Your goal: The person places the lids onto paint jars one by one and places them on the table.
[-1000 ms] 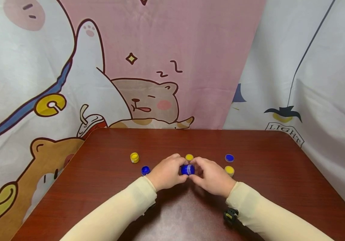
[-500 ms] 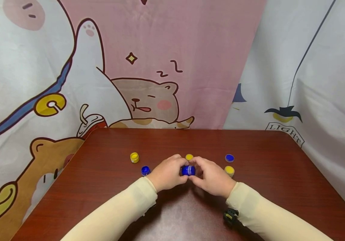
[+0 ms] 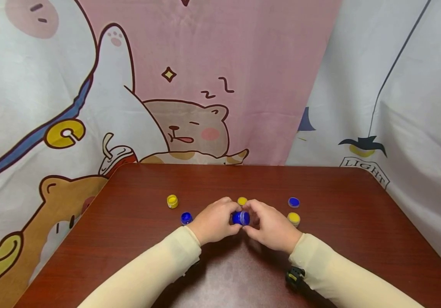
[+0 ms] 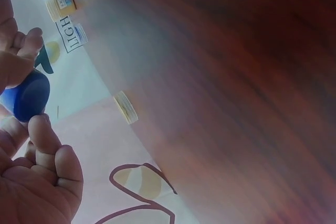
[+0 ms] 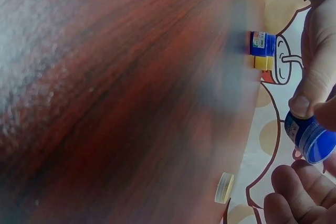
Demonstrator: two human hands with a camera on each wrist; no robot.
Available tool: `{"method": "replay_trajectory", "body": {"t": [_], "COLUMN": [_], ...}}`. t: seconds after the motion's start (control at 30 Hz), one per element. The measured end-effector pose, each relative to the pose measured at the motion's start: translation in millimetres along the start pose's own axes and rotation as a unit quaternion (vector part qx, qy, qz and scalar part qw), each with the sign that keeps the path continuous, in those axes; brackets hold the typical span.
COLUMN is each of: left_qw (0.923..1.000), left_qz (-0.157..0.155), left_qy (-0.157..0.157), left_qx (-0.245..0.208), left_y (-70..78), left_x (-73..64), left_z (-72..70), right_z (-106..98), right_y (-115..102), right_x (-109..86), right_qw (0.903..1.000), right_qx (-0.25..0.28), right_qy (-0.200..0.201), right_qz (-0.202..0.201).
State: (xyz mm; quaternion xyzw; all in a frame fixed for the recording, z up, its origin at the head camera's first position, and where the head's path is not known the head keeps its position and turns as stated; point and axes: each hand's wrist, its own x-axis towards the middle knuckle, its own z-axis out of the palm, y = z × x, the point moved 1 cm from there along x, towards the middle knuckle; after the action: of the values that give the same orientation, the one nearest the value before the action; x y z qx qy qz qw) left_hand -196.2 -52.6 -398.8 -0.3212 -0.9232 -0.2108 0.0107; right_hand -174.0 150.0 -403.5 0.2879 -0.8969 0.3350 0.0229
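Observation:
A small blue paint jar (image 3: 241, 217) is held on its side between both hands, above the table. My left hand (image 3: 213, 220) grips its body, thumb below and fingers above in the head view. My right hand (image 3: 273, 226) pinches the jar's right end by the clear-rimmed lid (image 5: 320, 146), with thumb and fingertips. The rounded base of the blue paint jar (image 4: 31, 96) shows in the left wrist view. Just beyond the hands lies a yellow lid (image 3: 242, 201).
An uncapped blue jar (image 3: 186, 218) and a yellow jar (image 3: 172, 201) stand on the left of the brown table (image 3: 135, 239). At the right are a yellow-topped jar (image 3: 293, 218) and a blue lid (image 3: 293, 202). A patterned cloth (image 3: 266, 85) hangs behind.
The blue jar has turned and shifted very slightly to the right between the hands. Both hands stay nearly in place, still on it.

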Motion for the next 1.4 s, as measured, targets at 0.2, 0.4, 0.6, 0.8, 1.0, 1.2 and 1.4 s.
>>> {"method": "replay_trajectory", "body": {"t": [0.2, 0.4, 0.6, 0.8, 1.0, 1.2, 1.4], "left_qw": [1.0, 1.0, 1.0, 0.9999, 1.0, 0.9999, 0.9999], "left_qz": [-0.001, -0.003, 0.0, -0.008, -0.006, -0.011, -0.012], "left_qy": [-0.001, -0.002, 0.0, -0.005, -0.003, -0.007, -0.008], "left_qx": [0.002, 0.006, 0.005, 0.007, 0.006, 0.008, 0.002], "left_y": [0.1, -0.6, -0.2, -0.2, -0.5, -0.6, -0.3], "left_x": [0.4, 0.5, 1.1, 0.8, 0.7, -0.2, 0.5], "left_z": [0.7, 1.9, 2.0, 2.2, 2.0, 2.5, 2.2], "right_z": [-0.1, -1.2, -1.2, -1.4, -1.2, -1.1, -1.4], "right_y": [-0.2, 0.3, -0.6, 0.2, 0.0, 1.3, 1.6], "right_x": [0.3, -0.2, 0.1, 0.2, 0.5, 0.0, -0.7], "right_qw": [1.0, 0.9999, 0.9999, 0.9998, 0.9999, 0.9996, 0.9999], "right_qx": [-0.004, -0.004, -0.012, -0.003, -0.003, -0.005, -0.001], "right_qy": [-0.002, -0.003, 0.001, -0.001, -0.002, -0.007, 0.001], "right_qz": [0.0, 0.012, 0.012, 0.018, 0.013, 0.027, 0.015]}}
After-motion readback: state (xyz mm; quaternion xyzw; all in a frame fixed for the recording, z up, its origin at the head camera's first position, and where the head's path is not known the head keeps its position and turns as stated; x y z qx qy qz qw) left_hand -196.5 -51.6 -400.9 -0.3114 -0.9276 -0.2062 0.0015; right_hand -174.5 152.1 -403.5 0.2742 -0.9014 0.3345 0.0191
